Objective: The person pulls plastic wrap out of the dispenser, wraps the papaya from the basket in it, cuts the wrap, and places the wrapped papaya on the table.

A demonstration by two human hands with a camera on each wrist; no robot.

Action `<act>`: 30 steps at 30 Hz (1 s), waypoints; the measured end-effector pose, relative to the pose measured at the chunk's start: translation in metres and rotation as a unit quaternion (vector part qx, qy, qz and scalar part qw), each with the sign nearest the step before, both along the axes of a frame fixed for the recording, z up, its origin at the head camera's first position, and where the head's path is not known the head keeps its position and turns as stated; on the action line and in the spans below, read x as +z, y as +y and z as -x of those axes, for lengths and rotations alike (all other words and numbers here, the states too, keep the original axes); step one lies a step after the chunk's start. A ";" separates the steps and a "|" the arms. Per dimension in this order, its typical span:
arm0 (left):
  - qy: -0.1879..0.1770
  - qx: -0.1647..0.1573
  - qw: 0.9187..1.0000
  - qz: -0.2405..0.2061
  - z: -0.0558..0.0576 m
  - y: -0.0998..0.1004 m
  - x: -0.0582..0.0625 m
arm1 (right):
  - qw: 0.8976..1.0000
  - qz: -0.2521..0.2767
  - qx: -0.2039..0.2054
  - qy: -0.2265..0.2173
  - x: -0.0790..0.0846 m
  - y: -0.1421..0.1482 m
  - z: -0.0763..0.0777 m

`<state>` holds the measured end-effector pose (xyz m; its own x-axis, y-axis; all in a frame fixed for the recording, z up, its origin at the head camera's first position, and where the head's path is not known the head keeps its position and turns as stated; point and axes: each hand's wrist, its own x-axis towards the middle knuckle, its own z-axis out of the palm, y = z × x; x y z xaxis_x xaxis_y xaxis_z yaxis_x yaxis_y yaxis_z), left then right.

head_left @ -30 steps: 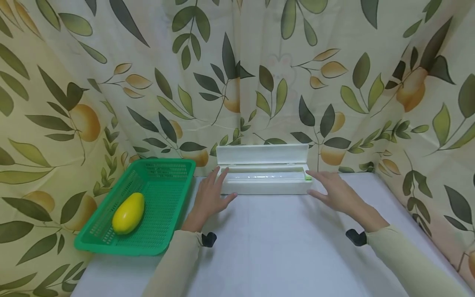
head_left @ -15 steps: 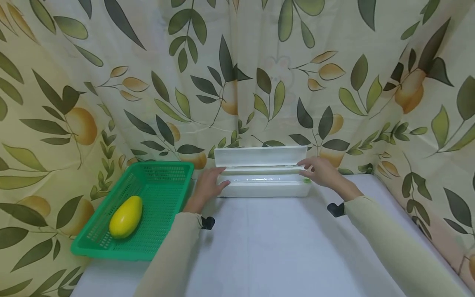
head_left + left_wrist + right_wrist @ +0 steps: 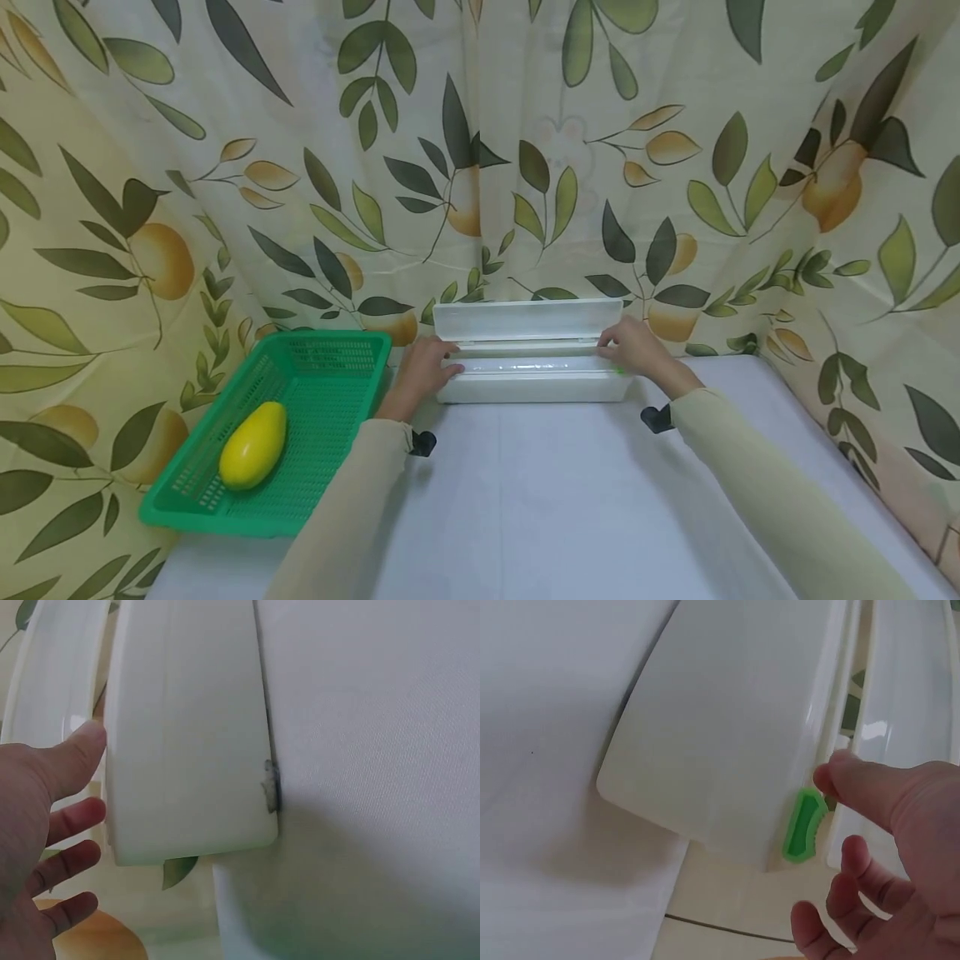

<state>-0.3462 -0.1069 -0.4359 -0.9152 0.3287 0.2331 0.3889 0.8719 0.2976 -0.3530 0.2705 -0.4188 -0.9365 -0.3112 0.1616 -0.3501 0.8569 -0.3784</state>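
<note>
1. Have white box (image 3: 534,391) near far edge of the table (image 3: 525,500), with lid (image 3: 528,321) raised and film roll (image 3: 525,365) inside.
2. See left hand (image 3: 422,372) at box's left end with fingers extended, right hand (image 3: 637,347) at right end; can't tell if pinching with the latter.
3. Could drag box off square by pulling ends unevenly.
4. Could dislodge green end piece (image 3: 802,829) with a stray right fingertip.
5. Could knock lid down by brushing with knuckles.
6. Could shove green basket (image 3: 217,522) toward table's left edge by swinging left sleeve (image 3: 337,492) wide.
</note>
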 end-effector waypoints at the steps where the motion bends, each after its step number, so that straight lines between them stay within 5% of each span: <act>1: 0.000 -0.002 1.000 0.002 0.001 0.000 0.000 | 1.000 -0.004 -0.006 -0.001 0.000 -0.001 0.000; 10: -0.003 -0.008 0.999 0.036 0.008 0.002 -0.004 | 0.997 -0.033 -0.046 -0.061 0.000 -0.008 -0.003; 15: 0.013 -0.015 0.999 0.036 0.011 0.002 -0.007 | 0.997 -0.034 -0.045 -0.058 -0.001 -0.009 -0.001; 30: 0.030 0.012 0.997 -0.063 0.003 -0.003 -0.016 | 0.999 0.003 -0.029 -0.040 -0.009 -0.007 -0.003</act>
<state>-0.3495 -0.1104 -0.4514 -0.9058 0.2704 0.3262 0.3882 0.8383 0.3829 -0.3503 0.2638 -0.4278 -0.9627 -0.2562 0.0874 -0.2692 0.8724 -0.4080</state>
